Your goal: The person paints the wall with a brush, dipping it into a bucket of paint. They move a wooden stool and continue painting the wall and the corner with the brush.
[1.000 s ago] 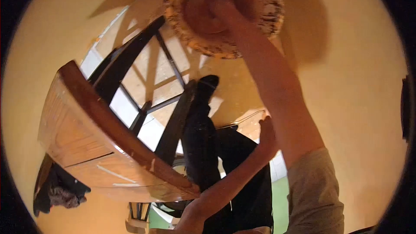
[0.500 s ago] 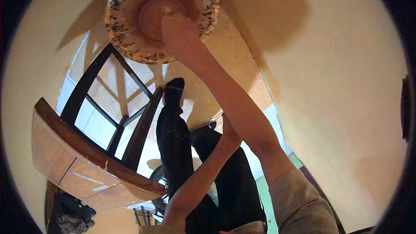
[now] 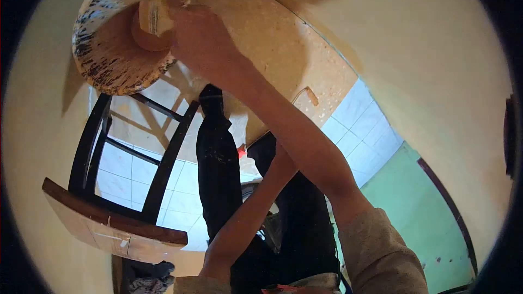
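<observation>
My right hand (image 3: 202, 38) reaches up and away to the near-right rim of a tilted bucket (image 3: 103, 71) with dark paint splatter round its inside. The fingers look curled, but they are blurred and partly hidden, so what they grip does not show. A pale yellow patch (image 3: 155, 19) lies deep inside the bucket; I cannot make out what it is. My left forearm (image 3: 245, 228) crosses beneath my right forearm. Most of my left hand (image 3: 282, 162) is covered by that arm, near the right elbow, and its fingers do not show.
A wooden chair (image 3: 125, 215) with dark legs stands at left. A small brown grip (image 3: 311, 96) on thin wire lies over the brown surface. Pale floor tiles (image 3: 357, 117) meet a green area (image 3: 414, 207) at right. Dark cloth (image 3: 150, 277) lies bottom left.
The bucket sits farther left in view and is tilted. My right hand has gone from in front of its middle to its near-right rim. The whole view has shifted.
</observation>
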`<state>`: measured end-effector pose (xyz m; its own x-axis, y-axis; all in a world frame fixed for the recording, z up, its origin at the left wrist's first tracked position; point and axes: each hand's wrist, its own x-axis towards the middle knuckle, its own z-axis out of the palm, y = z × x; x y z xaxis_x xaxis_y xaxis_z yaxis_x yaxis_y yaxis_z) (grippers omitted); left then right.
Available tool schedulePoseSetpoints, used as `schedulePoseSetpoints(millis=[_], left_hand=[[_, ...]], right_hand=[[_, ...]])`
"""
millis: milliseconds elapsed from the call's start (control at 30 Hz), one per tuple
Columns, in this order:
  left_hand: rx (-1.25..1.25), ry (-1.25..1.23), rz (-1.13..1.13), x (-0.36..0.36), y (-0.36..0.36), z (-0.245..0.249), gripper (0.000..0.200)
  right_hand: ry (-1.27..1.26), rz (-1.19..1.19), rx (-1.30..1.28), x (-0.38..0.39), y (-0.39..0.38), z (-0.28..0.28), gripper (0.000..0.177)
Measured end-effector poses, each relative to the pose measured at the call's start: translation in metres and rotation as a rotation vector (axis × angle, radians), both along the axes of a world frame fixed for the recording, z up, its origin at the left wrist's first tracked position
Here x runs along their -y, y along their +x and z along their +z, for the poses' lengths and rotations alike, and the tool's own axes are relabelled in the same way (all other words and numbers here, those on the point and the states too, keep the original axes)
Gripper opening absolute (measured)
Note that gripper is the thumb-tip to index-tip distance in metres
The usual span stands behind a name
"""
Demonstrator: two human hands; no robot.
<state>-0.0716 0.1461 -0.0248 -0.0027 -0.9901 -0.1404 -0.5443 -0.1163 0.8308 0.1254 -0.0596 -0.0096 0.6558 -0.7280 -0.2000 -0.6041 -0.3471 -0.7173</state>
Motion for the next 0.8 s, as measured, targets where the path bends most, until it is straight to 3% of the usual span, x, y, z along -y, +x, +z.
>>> schedulePoseSetpoints(millis=[267, 333, 400, 667, 733, 800], left_hand=[[0.164, -0.004, -0.198, -0.006, -0.021, 0.005, 0.029], [0.195, -0.071, -0.261, 0.0, -0.023, 0.014, 0.029], [0.082, 0.458, -0.433, 0.007, -0.027, 0.02, 0.03], [0.164, 0.569, -0.559, -0.012, -0.062, 0.011, 0.034], [0.147, 0.591, -0.596, -0.02, -0.066, 0.009, 0.035], [0.257, 0.556, -0.629, -0.026, -0.071, 0.009, 0.036]], right_hand=[[-0.071, -0.127, 0.169, -0.024, -0.043, -0.001, 0.041], [0.047, -0.108, 0.111, -0.025, -0.053, 0.002, 0.053], [0.062, -0.091, 0.121, -0.028, -0.058, 0.004, 0.054], [0.142, -0.282, 0.318, -0.055, -0.043, -0.01, 0.05], [0.204, -0.46, 0.667, -0.063, -0.054, -0.013, 0.049], [0.192, -0.493, 0.637, -0.072, -0.082, -0.023, 0.046]])
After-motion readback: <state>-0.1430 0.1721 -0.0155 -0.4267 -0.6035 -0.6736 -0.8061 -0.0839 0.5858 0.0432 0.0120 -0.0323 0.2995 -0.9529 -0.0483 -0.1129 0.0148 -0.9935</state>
